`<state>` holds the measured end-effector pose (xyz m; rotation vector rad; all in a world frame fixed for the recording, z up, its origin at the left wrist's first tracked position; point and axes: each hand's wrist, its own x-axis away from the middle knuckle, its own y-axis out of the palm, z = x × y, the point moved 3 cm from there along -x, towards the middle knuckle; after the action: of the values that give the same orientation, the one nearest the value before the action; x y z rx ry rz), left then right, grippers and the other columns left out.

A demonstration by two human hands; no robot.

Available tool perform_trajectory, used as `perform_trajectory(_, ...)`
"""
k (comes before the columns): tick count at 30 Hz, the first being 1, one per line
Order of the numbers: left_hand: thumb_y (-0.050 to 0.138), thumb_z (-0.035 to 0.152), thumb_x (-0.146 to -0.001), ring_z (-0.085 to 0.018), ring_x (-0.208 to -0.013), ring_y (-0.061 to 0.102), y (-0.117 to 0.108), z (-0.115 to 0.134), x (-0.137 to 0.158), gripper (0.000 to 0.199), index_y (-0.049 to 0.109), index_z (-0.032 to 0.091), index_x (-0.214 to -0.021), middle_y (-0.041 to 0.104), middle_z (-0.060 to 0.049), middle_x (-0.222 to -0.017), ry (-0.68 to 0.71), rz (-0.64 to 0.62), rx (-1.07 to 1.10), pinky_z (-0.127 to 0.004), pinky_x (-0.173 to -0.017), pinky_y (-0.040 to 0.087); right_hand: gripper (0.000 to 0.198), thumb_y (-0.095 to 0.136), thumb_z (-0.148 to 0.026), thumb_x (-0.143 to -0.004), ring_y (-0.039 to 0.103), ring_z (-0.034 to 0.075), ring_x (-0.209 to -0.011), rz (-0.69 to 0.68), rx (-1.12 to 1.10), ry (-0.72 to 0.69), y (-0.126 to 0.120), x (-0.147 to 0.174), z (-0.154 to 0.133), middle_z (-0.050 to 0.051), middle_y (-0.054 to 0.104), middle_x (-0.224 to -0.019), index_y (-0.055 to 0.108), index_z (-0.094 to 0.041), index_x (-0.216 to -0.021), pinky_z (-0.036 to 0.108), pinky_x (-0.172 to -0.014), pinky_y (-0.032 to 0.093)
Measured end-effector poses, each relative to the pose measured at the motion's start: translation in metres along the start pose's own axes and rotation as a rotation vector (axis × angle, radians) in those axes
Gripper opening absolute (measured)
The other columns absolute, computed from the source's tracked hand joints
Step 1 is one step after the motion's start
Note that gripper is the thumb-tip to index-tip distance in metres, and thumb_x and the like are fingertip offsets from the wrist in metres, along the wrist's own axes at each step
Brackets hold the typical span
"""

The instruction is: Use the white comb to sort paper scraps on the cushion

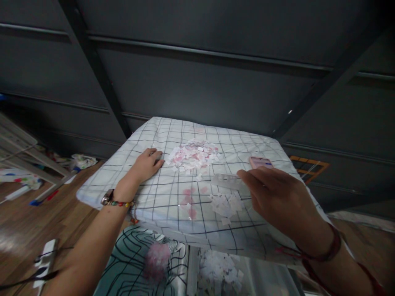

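My left hand (149, 165) lies on a white cloth with a dark grid pattern (148, 135). Its fingers are loosely spread, with nothing in them, just left of a pile of small white and pink paper pieces (197, 155). Between thumb and fingers, my right hand (274, 197) grips a translucent plastic piece with a row of slots (226, 181); its exact kind I cannot make out. Below that piece lies a smaller heap of white paper bits (226, 204). Several pink pieces (189, 205) are left of this heap. A phone (261, 162) lies behind my right hand, partly covered by it.
Near my body stand a clear container with white scraps (219, 267) and a green patterned surface (123, 255) bearing a blurred pink bundle (156, 261). Dark panels (200, 82) rise behind the table. A power strip (46, 261) is on the wooden floor at left.
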<state>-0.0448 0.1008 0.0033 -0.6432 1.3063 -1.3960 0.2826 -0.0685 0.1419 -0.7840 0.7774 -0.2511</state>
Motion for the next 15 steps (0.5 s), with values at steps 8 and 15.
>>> perform_trajectory(8,0.043,0.047,-0.097,-0.034,-0.134,0.056,-0.004,0.003,0.001,0.049,0.068,0.016,-0.125,0.064,-0.019,-0.138,0.009,-0.019,-0.012,-0.053,-0.120,0.045,0.040,0.039,0.009,-0.088,0.062,0.016,-0.058,0.037,-0.137,-0.008,-0.019,-0.017,-0.023,0.002,0.067,-0.066,0.072,-0.013,-0.085,0.031,-0.055,0.049)
perform_trajectory(15,0.048,0.043,-0.095,-0.032,-0.132,0.058,-0.002,0.001,0.001,0.041,0.070,0.020,-0.121,0.067,-0.014,-0.132,0.014,0.023,-0.004,-0.051,-0.117,0.048,0.039,0.039,0.004,-0.096,0.064,0.016,-0.059,0.071,-0.085,0.007,-0.021,-0.020,-0.021,0.004,0.071,-0.069,0.073,-0.011,-0.089,0.030,-0.055,0.051)
